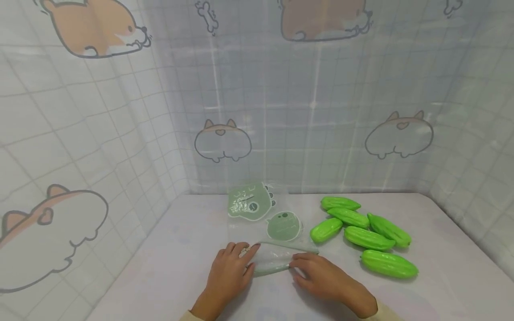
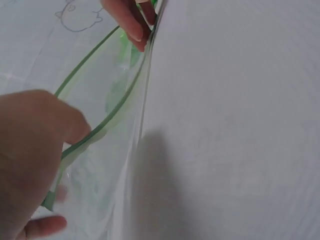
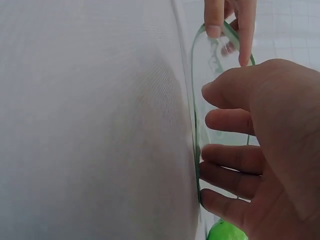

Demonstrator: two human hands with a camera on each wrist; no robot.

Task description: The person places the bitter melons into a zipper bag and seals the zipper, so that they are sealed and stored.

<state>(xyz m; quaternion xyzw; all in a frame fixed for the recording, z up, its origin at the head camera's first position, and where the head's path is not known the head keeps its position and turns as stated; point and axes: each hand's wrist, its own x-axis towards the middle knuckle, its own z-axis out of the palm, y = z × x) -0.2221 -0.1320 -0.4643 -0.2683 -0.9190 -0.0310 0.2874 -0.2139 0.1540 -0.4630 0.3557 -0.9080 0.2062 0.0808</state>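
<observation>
A clear plastic zip bag (image 1: 277,255) with green cartoon prints lies on the table, its green-edged mouth gaping towards me. My left hand (image 1: 232,272) holds the left end of that mouth. In the left wrist view, the left thumb (image 2: 75,122) lies over the green zip edge (image 2: 117,107), with other fingers beyond the bag's corner. At the right end of the mouth, my right hand (image 1: 321,276) touches the rim. Its fingers (image 3: 232,157) are spread and slightly bent in the right wrist view, the thumb apart from them.
Several bright green, ridged, elongated vegetables (image 1: 369,238) lie in a loose group right of the bag; the nearest one (image 1: 389,264) is beyond my right hand. The pale table (image 1: 168,267) is bounded by curtain-like walls (image 1: 281,147) printed with cartoon dogs.
</observation>
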